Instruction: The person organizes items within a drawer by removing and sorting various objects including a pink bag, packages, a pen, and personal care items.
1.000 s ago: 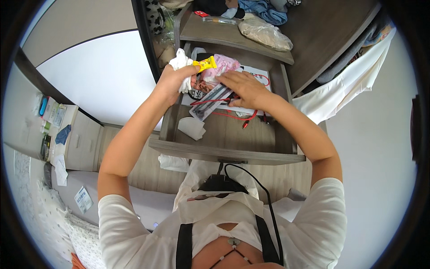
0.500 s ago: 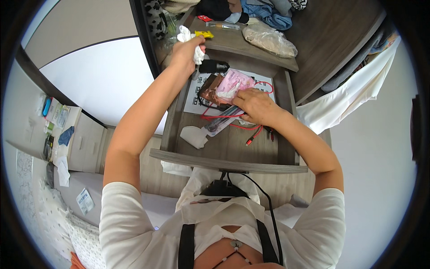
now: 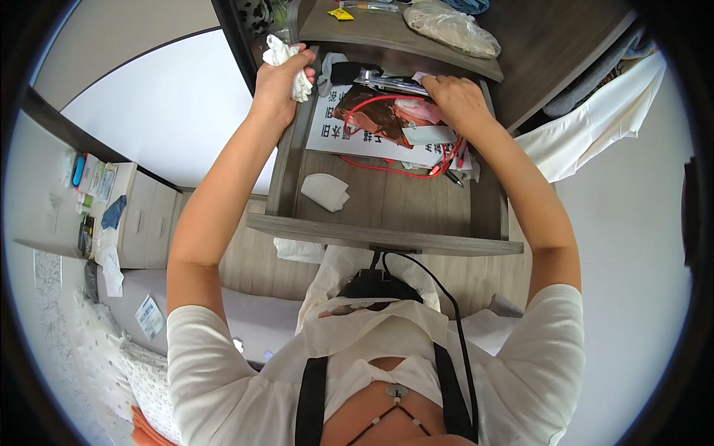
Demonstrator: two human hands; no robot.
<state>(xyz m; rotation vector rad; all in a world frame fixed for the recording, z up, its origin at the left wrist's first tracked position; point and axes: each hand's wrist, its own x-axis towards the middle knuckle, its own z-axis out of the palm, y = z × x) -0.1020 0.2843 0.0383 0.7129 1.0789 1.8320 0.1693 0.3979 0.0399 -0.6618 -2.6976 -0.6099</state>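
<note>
An open wooden drawer (image 3: pixel 387 238) lies before me. My left hand (image 3: pixel 277 88), at its far left corner, is closed round a crumpled white cloth (image 3: pixel 281 52); whether it is fabric or tissue is unclear. My right hand (image 3: pixel 462 102) reaches over the drawer's far right side, fingertips closed on the end of a long clear plastic package (image 3: pixel 390 80). Under and beside it lie a brown glossy bag (image 3: pixel 372 115), a pink packet (image 3: pixel 420 111) partly hidden by the hand, and a red cable (image 3: pixel 416 175). A white folded piece (image 3: pixel 325 192) rests near the front left.
A printed white sheet (image 3: pixel 335 137) lines the drawer's back. Black and grey bundled items (image 3: pixel 353 73) sit at its far left. The shelf above (image 3: pixel 364 30) bears a bag in clear plastic (image 3: pixel 450 28) and a small yellow packet (image 3: pixel 341 13). White cloth (image 3: pixel 602 141) hangs at right.
The plastic package has moved from the drawer's middle to its back, and my right hand has moved up and right. The pink packet is more covered. My left hand has shifted left, still holding the cloth.
</note>
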